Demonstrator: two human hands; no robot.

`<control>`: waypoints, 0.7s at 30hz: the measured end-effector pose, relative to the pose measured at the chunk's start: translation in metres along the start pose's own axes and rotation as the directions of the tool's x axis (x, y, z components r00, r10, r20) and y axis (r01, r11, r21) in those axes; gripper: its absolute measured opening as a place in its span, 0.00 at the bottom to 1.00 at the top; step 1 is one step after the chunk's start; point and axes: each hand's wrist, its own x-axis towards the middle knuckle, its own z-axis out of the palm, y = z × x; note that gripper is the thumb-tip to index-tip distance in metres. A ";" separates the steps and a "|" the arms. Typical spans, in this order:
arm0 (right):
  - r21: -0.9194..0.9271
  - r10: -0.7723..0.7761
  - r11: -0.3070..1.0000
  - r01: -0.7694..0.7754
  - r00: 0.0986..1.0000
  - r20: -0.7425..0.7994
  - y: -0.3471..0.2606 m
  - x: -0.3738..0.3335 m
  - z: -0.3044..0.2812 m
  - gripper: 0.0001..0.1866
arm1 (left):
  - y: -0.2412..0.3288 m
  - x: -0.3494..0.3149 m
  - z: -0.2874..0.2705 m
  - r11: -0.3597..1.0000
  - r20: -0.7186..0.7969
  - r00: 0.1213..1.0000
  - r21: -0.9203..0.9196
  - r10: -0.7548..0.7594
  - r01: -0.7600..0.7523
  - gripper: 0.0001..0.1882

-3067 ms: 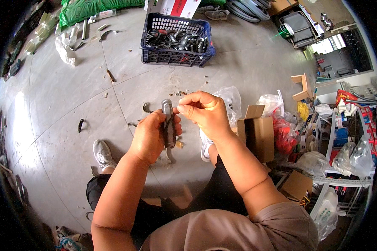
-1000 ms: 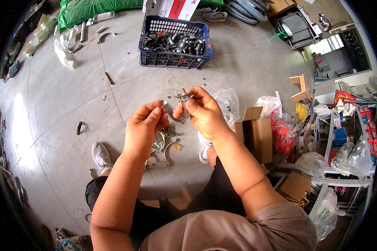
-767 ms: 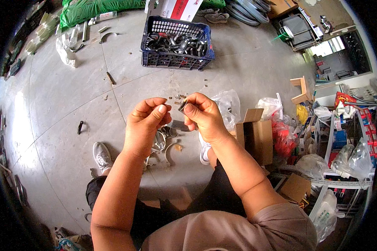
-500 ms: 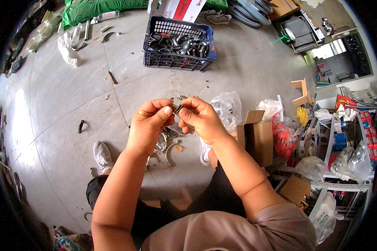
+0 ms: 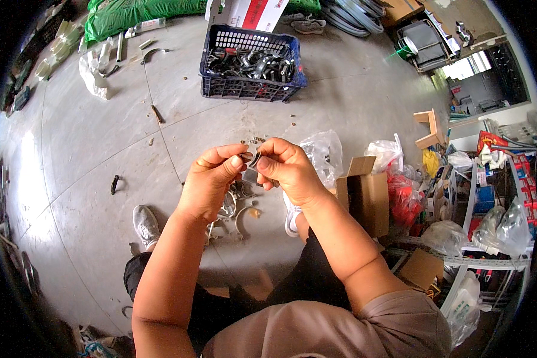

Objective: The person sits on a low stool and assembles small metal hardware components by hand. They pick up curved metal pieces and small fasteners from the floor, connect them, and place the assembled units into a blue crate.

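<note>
Both hands meet in front of me above the floor. My left hand [image 5: 212, 176] pinches a small brownish metal piece [image 5: 246, 156] between thumb and fingertips. Close beside it, my right hand [image 5: 286, 168] grips a curved dark metal piece [image 5: 255, 160], with the thumb pressed on it. The two pieces nearly touch; fingers hide much of both. Below the hands, a loose pile of curved metal clamps [image 5: 238, 219] lies on the floor between my shoes. Just past my fingertips are several small brass-coloured fittings [image 5: 256, 141].
Farther ahead stands a blue plastic crate [image 5: 250, 89] filled with metal clamp parts. An open cardboard box [image 5: 370, 200] and clear plastic bags [image 5: 322, 152] sit to the right, beside a cluttered metal shelf [image 5: 489, 262]. Green sacks [image 5: 137, 17] lie at the far left.
The two small pieces have drawn slightly apart between my fingertips, and more of the curved one shows. My hands stay in nearly the same place; the view has shifted slightly.
</note>
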 end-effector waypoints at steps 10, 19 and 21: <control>-0.102 0.037 0.994 -0.042 0.998 -0.044 -0.006 -0.001 0.000 0.06 | -0.001 0.004 -0.001 0.997 0.001 1.000 0.077 0.018 -0.018 0.11; -0.120 0.009 0.993 -0.018 0.997 -0.075 -0.003 -0.002 0.002 0.07 | 0.000 0.002 0.002 0.999 -0.008 1.000 0.043 0.004 -0.004 0.11; -0.111 0.028 0.993 -0.035 0.998 -0.060 -0.004 -0.003 0.002 0.07 | 0.001 0.001 0.003 1.000 -0.009 1.000 0.012 -0.001 0.002 0.11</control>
